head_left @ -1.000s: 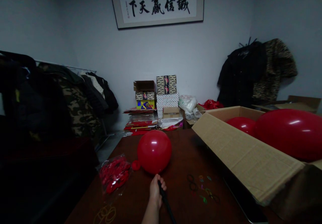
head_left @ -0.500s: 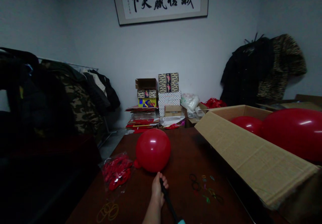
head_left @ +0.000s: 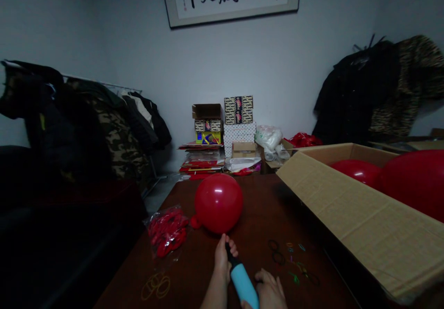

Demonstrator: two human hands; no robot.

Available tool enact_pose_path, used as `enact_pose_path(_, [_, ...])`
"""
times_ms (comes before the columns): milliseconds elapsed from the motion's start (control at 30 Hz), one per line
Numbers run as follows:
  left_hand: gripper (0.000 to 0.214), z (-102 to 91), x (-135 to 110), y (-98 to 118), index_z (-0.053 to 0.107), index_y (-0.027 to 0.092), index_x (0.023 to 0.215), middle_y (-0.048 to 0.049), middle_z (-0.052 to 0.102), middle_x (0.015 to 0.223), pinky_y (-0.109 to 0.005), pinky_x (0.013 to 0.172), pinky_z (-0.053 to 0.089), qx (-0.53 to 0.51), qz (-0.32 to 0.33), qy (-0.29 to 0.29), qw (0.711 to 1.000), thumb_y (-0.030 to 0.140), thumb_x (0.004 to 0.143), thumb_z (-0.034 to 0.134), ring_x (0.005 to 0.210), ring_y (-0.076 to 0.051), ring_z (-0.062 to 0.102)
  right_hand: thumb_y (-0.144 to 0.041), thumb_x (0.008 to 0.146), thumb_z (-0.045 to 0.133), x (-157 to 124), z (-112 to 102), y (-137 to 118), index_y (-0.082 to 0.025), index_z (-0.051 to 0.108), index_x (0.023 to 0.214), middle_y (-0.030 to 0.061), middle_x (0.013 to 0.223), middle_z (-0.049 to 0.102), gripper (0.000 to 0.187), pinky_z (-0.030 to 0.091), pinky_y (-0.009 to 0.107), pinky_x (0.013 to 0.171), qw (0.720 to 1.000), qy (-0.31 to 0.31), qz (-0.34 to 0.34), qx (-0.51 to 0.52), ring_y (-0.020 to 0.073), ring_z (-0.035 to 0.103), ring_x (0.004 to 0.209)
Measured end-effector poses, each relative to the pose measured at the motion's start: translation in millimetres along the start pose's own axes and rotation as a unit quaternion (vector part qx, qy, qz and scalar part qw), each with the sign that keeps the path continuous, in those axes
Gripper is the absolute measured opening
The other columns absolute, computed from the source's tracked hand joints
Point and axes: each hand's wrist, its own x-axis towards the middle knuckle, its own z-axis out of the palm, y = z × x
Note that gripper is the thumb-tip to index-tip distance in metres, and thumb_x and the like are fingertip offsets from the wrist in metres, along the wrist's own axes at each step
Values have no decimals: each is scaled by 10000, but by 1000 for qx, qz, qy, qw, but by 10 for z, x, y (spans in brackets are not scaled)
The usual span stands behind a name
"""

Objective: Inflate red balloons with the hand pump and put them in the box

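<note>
A round red balloon [head_left: 218, 203] stands inflated over the middle of the brown table, with a small red bulge at its left side. My left hand [head_left: 225, 254] is closed just under it, pinching its neck around the black nozzle of a balloon pump [head_left: 244, 283]. The pump's light-blue barrel slants down to the right. By its lower end is my right hand [head_left: 270, 291], thumb on one side and curled fingers on the other, gripping the barrel; the bottom edge of the view cuts it off.
A plastic bag of red balloons [head_left: 168, 233] and yellow rubber bands [head_left: 156, 286] lie left. Coloured hair ties [head_left: 294, 266] lie right. A large open cardboard box [head_left: 360, 216] with big red balloons flanks the table's right side. Stacked boxes [head_left: 239, 135] stand at the back.
My right hand has come into view at the bottom, and the pump's blue barrel has slid up toward my left hand. The balloon stays at my left hand; the whole view has shifted slightly.
</note>
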Motion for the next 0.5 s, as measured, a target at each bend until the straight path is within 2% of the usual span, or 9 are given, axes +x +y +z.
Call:
enact_pose_path(100, [388,4,-1,-1,403,195,656,74,394,496,-176,381,205,-2,5,-8,1000,428,665,713,377,-42,325,-424,667,517,-1,13,-25,-139,675,940,128,1198,595,425,204,553,1081,1000,14,10,0,330,408,1258])
enact_pose_path(300, [336,1,-51,21,429,194,668,60,393,515,-187,386,229,-40,7,-26,999,448,706,646,391,-55,336,-464,730,460,-11,102,3,-170,693,876,125,1182,602,402,184,549,1093,998,39,15,-38,332,384,1275])
enact_pose_path(500, [218,9,-54,37,463,189,703,49,438,545,-185,395,266,-66,6,-14,998,299,700,651,406,-58,362,-481,735,450,9,98,-20,-153,687,909,130,1219,588,441,212,548,1083,997,58,27,-39,330,396,1268])
